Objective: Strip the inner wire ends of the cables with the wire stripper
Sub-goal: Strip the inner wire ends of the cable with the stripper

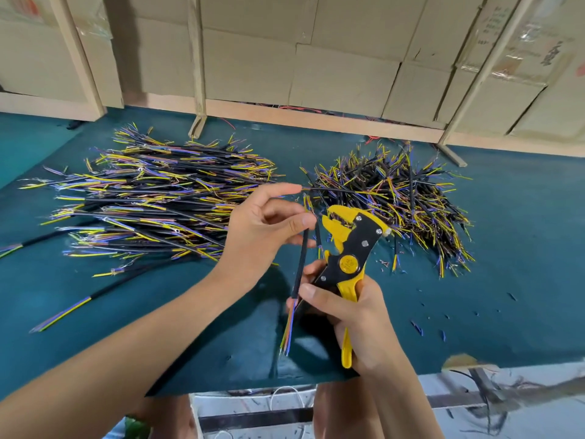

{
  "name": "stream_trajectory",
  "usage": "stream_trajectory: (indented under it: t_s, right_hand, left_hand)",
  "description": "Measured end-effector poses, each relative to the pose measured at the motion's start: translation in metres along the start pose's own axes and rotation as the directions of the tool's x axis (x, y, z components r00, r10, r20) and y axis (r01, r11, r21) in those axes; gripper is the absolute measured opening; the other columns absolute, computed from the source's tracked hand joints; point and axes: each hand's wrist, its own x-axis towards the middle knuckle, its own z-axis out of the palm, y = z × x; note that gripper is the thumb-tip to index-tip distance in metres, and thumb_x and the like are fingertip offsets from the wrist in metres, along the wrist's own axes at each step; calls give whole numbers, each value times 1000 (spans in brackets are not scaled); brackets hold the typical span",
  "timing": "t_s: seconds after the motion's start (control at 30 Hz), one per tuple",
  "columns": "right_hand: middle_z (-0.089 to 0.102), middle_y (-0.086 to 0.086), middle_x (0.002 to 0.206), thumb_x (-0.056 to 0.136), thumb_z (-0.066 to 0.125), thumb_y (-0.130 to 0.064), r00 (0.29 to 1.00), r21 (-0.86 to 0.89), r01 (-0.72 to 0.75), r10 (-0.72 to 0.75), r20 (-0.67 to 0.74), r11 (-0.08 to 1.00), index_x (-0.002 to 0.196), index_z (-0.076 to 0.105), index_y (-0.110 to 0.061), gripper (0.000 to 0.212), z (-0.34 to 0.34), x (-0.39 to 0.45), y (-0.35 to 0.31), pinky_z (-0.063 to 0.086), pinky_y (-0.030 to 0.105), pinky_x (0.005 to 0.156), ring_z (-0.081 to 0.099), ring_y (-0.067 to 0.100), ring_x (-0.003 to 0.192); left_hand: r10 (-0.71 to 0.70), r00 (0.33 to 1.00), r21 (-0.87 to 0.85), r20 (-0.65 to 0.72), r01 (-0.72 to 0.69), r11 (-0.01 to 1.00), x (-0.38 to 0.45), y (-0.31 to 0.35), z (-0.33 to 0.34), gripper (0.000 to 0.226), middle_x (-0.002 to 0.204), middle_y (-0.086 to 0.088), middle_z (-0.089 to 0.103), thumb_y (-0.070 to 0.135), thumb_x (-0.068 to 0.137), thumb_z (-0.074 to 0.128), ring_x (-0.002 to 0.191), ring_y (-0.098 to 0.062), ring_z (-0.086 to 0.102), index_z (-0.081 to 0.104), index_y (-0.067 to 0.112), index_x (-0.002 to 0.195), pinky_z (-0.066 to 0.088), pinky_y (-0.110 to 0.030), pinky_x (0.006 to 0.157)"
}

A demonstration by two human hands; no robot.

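Observation:
My left hand [262, 229] pinches a short black cable [299, 267] near its top, between thumb and fingers. The cable hangs almost upright, its yellow and purple inner wires fanning out at the bottom end. My right hand [357, 315] grips the handles of a yellow and black wire stripper [351, 245], whose jaws point up and left, close to the cable's upper wire ends. The right thumb lies against the cable's lower part. A second thin black cable [335, 191] runs from my left index fingertip toward the right pile.
Two heaps of black cables with coloured wire ends lie on the teal table cover [506, 248]: a big one at the left [152, 198] and a tangled one at the right [402, 204]. Insulation scraps [421, 327] dot the cover. Cardboard boxes and wooden slats stand behind. The table edge is near.

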Motion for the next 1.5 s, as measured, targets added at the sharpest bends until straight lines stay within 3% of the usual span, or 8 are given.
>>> stream_trajectory:
  t_s: [0.37, 0.47, 0.57, 0.67, 1.0, 1.33, 1.43, 1.5]
  right_hand:
    - [64, 22, 82, 81, 69, -2, 998, 117, -65, 65, -2, 991, 89, 73, -10, 12, -2, 2, 3, 57, 45, 76, 65, 39, 75]
    - [63, 22, 81, 78, 75, -4, 998, 124, -50, 55, -31, 991, 89, 71, -9, 12, -2, 4, 4, 57, 43, 77, 65, 38, 75]
    - [65, 23, 83, 79, 75, -4, 996, 133, -5, 16, -86, 991, 88, 71, -9, 12, -1, 6, 5, 56, 44, 77, 65, 38, 76]
    - [69, 25, 85, 79, 72, -2, 987, 124, 68, -48, -155, 990, 89, 74, -7, 11, -2, 7, 7, 56, 51, 78, 66, 38, 78]
    - [72, 31, 95, 78, 77, -10, 955, -60, 116, -128, -267, 991, 95, 73, 2, 21, -11, 13, 21, 48, 72, 95, 66, 47, 88]
    - [66, 20, 80, 87, 71, 7, 974, 49, 19, -7, -227, 999, 99, 64, 1, 15, -7, 42, -4, 60, 48, 74, 68, 36, 73]
    - [66, 20, 81, 93, 68, 0, 975, 65, -2, 17, -222, 998, 92, 66, -2, 3, -8, 48, -2, 60, 50, 75, 67, 36, 74]
    - [65, 20, 80, 90, 69, -1, 973, 148, -4, 38, -229, 989, 88, 68, -3, 3, -11, 49, 1, 59, 49, 72, 66, 36, 72]
  left_hand:
    - [34, 960, -246, -278, -105, 964, 8, 6, -15, 39, 78, -8, 72, -1, 88, 66, 78, -25, 69, 53, 0, 125, 59, -38, 73]
    - [-143, 974, -252, -178, 95, 963, -6, 2, -11, 47, 81, -13, 71, 1, 88, 65, 69, -26, 69, 49, -1, 132, 58, -34, 67]
    - [-339, 931, -53, 134, 348, 936, -18, -10, -11, 50, 85, -18, 70, 15, 84, 75, 62, -26, 65, 58, 2, 130, 54, -31, 56]
    - [-334, 898, 208, 287, 282, 937, -19, -16, -13, 32, 84, -17, 68, 29, 82, 81, 60, -23, 58, 74, 18, 111, 49, -31, 59]
    - [-426, 842, 271, 332, 347, 898, -15, -10, -14, 23, 76, -8, 70, 36, 81, 81, 60, -17, 61, 78, 17, 93, 41, -19, 51]
    - [-392, 912, 98, 124, 382, 919, -7, 3, -17, 22, 72, -14, 64, 15, 86, 74, 65, -25, 66, 66, -5, 90, 40, -25, 45]
    - [-259, 966, 410, -1, 237, 881, 6, 18, -24, 19, 59, -5, 61, 9, 92, 69, 51, -13, 56, 62, 10, 74, 36, -22, 41]
    - [-92, 996, 804, -3, 57, 591, 27, 39, -39, 21, 53, 5, 61, 17, 89, 69, 46, -4, 51, 60, 20, 70, 41, -19, 47]
